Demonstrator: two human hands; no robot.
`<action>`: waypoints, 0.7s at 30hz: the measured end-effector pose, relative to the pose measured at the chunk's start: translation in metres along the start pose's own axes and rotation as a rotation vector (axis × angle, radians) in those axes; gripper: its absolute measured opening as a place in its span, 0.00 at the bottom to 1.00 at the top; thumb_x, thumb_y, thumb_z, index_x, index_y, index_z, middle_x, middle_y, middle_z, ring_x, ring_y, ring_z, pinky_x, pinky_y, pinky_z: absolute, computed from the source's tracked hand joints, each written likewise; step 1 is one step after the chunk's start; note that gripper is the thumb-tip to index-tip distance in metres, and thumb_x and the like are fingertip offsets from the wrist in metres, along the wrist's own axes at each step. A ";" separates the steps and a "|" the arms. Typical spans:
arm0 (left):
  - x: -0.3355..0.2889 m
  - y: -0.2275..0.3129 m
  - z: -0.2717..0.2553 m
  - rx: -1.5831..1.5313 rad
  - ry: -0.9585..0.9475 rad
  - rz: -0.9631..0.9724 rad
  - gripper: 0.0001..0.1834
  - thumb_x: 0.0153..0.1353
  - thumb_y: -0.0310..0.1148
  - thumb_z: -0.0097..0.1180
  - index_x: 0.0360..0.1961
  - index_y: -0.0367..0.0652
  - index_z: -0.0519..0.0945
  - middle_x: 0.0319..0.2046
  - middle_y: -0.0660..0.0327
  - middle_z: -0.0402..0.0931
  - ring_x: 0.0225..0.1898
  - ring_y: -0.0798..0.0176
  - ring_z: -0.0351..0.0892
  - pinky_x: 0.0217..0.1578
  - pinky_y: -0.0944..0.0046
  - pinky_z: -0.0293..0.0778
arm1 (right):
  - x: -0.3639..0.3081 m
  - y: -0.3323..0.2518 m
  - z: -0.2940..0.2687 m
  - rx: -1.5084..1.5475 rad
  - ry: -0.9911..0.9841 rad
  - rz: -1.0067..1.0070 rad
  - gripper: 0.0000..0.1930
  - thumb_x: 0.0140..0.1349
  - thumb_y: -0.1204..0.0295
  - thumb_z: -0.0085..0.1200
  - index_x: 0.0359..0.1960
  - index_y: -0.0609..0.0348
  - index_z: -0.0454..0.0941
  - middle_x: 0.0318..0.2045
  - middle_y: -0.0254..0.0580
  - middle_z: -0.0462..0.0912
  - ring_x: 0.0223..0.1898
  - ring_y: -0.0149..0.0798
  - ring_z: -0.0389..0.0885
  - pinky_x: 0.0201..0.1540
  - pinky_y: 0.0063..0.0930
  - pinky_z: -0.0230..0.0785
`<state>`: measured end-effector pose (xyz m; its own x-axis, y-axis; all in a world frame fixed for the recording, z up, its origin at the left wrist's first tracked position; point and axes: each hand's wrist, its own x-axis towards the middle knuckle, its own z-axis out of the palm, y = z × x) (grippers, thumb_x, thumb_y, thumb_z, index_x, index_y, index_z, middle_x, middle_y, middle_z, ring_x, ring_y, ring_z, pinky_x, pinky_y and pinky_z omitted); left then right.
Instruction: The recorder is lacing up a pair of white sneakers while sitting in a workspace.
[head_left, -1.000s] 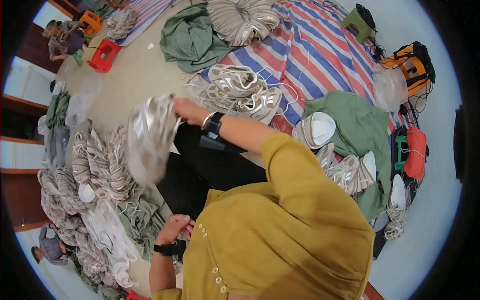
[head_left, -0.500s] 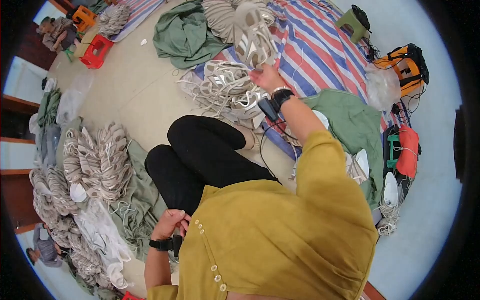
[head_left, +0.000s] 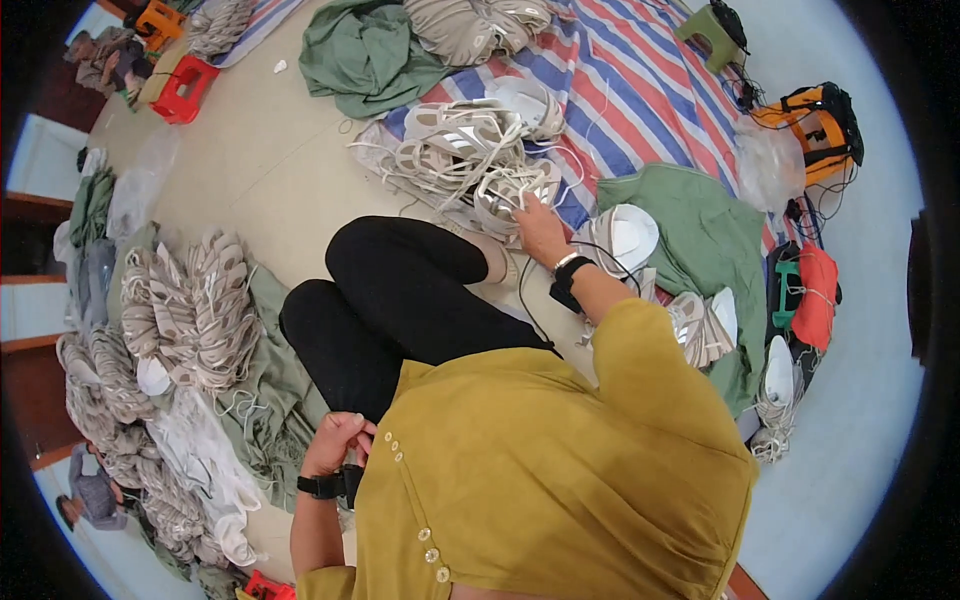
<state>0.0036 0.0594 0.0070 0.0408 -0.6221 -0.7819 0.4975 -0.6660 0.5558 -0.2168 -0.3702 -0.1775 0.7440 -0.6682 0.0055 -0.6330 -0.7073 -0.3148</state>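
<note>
My right hand (head_left: 543,232) reaches forward to a small heap of beige and white lace-up shoe uppers. Its fingers are closed at the laces of the nearest shoe upper (head_left: 512,193), beside my foot. Behind that one lie other shoe uppers (head_left: 458,130) with tangled pale laces. One more shoe upper (head_left: 530,105) rests at the far right of the heap. My left hand (head_left: 342,443) stays low at my hip by the black trousers, fingers curled together; whatever they hold, if anything, is hidden.
A striped tarp (head_left: 630,110) spreads ahead under part of the heap. Green cloth (head_left: 690,225) lies to the right with more shoe uppers (head_left: 700,325). Bundled shoe uppers (head_left: 200,315) are stacked at left. A red stool (head_left: 185,90) and people are farther off.
My right hand has let go of the shoe upper it held up, which now lies on the heap's far right. The hand has come back nearer to me, onto another shoe upper.
</note>
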 end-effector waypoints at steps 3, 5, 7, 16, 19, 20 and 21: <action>0.001 -0.003 -0.002 -0.012 0.013 0.019 0.20 0.65 0.41 0.47 0.31 0.33 0.80 0.19 0.55 0.79 0.14 0.65 0.76 0.15 0.71 0.71 | -0.039 0.029 0.025 0.042 0.014 0.157 0.15 0.51 0.73 0.52 0.43 0.55 0.74 0.53 0.60 0.65 0.47 0.59 0.71 0.43 0.50 0.69; 0.000 -0.004 -0.005 -0.005 0.017 0.025 0.20 0.65 0.41 0.47 0.30 0.33 0.80 0.19 0.54 0.79 0.14 0.65 0.76 0.14 0.71 0.71 | -0.064 0.027 0.021 0.140 -0.181 0.396 0.15 0.51 0.75 0.50 0.43 0.58 0.73 0.48 0.65 0.67 0.46 0.64 0.72 0.43 0.53 0.69; -0.002 -0.005 -0.004 -0.021 0.015 0.018 0.20 0.65 0.41 0.47 0.30 0.33 0.80 0.18 0.54 0.79 0.14 0.65 0.76 0.14 0.71 0.71 | -0.089 0.032 0.031 0.172 -0.227 0.412 0.18 0.51 0.73 0.51 0.46 0.58 0.72 0.45 0.63 0.70 0.45 0.63 0.73 0.46 0.49 0.68; 0.011 0.002 0.002 0.017 0.014 0.032 0.23 0.64 0.45 0.49 0.29 0.30 0.80 0.17 0.55 0.78 0.11 0.65 0.73 0.12 0.71 0.70 | -0.073 0.035 0.034 1.002 -0.477 0.923 0.36 0.48 0.53 0.61 0.56 0.61 0.66 0.48 0.48 0.75 0.44 0.49 0.76 0.42 0.40 0.73; 0.009 0.002 0.001 -0.020 -0.003 0.057 0.20 0.65 0.41 0.48 0.31 0.33 0.80 0.18 0.55 0.79 0.13 0.66 0.75 0.13 0.71 0.71 | -0.051 0.021 0.041 1.089 -0.220 0.928 0.35 0.49 0.47 0.58 0.54 0.59 0.69 0.46 0.44 0.76 0.40 0.42 0.76 0.36 0.40 0.73; 0.004 0.004 0.003 0.004 0.016 0.058 0.20 0.65 0.42 0.48 0.31 0.33 0.80 0.18 0.55 0.79 0.13 0.66 0.75 0.14 0.71 0.71 | -0.030 0.009 0.045 1.109 -0.154 0.973 0.34 0.50 0.44 0.56 0.50 0.59 0.72 0.46 0.43 0.77 0.38 0.41 0.76 0.38 0.41 0.73; -0.003 0.007 0.005 0.023 0.044 0.063 0.20 0.65 0.42 0.48 0.32 0.33 0.81 0.18 0.56 0.79 0.13 0.67 0.74 0.14 0.72 0.71 | -0.025 0.025 0.044 0.844 -0.434 0.808 0.36 0.50 0.41 0.53 0.50 0.61 0.72 0.45 0.49 0.78 0.43 0.47 0.77 0.43 0.39 0.71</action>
<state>0.0024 0.0541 0.0149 0.1092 -0.6448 -0.7565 0.4725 -0.6359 0.6102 -0.2413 -0.3612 -0.2273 0.3170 -0.5978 -0.7364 -0.7262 0.3464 -0.5938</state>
